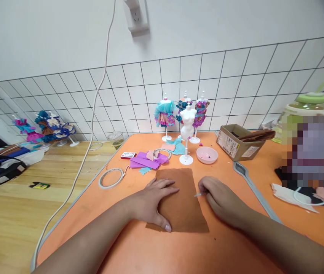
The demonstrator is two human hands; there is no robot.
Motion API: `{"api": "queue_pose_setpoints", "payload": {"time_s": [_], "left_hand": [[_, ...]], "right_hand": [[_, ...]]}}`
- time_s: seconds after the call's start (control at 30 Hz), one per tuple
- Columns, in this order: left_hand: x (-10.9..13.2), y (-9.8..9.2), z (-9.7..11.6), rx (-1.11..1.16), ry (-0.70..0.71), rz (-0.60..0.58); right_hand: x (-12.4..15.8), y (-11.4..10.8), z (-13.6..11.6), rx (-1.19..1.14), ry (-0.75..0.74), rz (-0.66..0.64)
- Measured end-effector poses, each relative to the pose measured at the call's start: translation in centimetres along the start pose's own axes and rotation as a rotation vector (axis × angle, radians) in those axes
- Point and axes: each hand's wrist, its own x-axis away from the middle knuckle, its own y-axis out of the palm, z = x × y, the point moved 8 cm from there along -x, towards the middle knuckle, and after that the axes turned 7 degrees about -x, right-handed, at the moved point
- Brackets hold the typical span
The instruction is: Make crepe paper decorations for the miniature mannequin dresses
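A brown sheet [180, 207], perhaps crepe paper, lies flat on the orange table [127, 247] in front of me. My left hand [158, 199] rests on its left part, fingers spread and thumb near the lower edge. Just off the sheet's right edge, my right hand [217, 198] is closed with its fingers pinched. A thin, pale strip [197, 195] sticks out of that pinch toward the paper; its kind is too small to make out. Beyond the sheet stands a bare white mannequin [188, 123] on a round base.
Behind it are dressed mannequins [166, 114]. A pink bowl [207, 155] and a cardboard box [237, 146] stand at right. Purple paper [149, 160] and a tape roll [111, 178] lie at left. A white cable [93, 110] hangs down the left side.
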Motion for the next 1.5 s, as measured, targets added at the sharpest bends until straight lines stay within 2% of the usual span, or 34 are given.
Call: {"api": "queue_pose_setpoints", "payload": {"time_s": [0.1,0.2,0.3,0.37,0.4,0.5,0.57,0.63,0.73,0.8,0.9,1.0,1.07,1.13,1.23,1.33,1.4,1.5], "left_hand": [[-0.1,0.5,1.4,0.030,0.066,-0.042],[-0.1,1.1,2.4,0.030,0.102,-0.090],[-0.1,1.3,2.7,0.049,0.119,-0.114],[-0.2,0.7,2.2,0.107,0.067,-0.036],[-0.3,0.1,1.5,0.146,0.002,0.046],[0.1,-1.8,-1.2,0.302,-0.252,0.350],[0.4,-2.1,-2.3,0.469,-0.354,0.427],[-0.1,-1.1,-1.9,0.718,-0.330,0.317],[-0.7,1.2,0.4,1.062,-0.203,0.016],[-0.7,2.3,1.2,1.202,-0.205,-0.071],[-0.7,2.8,0.5,1.396,-0.308,-0.004],[-0.5,2.0,-0.9,1.583,-0.401,0.147],[-0.4,1.0,-1.3,1.704,-0.376,0.208],[-0.4,0.0,-1.4,1.755,-0.310,0.244],[-0.2,-0.4,-2.0,1.650,-0.336,0.318],[-0.1,-0.4,-1.9,1.564,-0.324,0.367],[-0.2,-0.7,-1.6,1.544,-0.276,0.402],[-0.1,-1.0,-1.8,1.533,-0.277,0.470]], "right_hand": [[-0.2,-0.8,1.3,0.088,0.100,0.121],[-0.4,-0.1,1.8,0.125,0.064,0.083],[-0.7,0.5,3.0,0.163,0.128,0.008],[-0.9,0.2,3.6,0.122,0.196,0.010],[-1.0,0.0,3.8,0.059,0.221,0.028],[-1.0,-0.7,3.9,-0.299,0.247,0.122],[-0.8,-1.1,3.9,-0.583,0.234,0.195],[-0.6,-1.1,3.9,-0.817,0.229,0.250],[-0.3,-0.7,4.4,-1.101,0.276,0.306],[-0.1,-0.4,5.0,-1.245,0.331,0.328],[0.2,-0.4,5.8,-1.268,0.436,0.345],[0.6,-1.3,6.5,-0.987,0.529,0.351],[0.6,-1.7,6.4,-0.805,0.538,0.315],[0.5,-1.4,6.1,-0.784,0.515,0.264],[0.3,0.0,5.5,-0.897,0.497,0.161],[0.6,1.5,5.1,-1.035,0.554,0.049],[1.1,2.4,4.4,-1.217,0.601,-0.022],[1.6,3.4,2.6,-1.473,0.621,-0.156]]}}
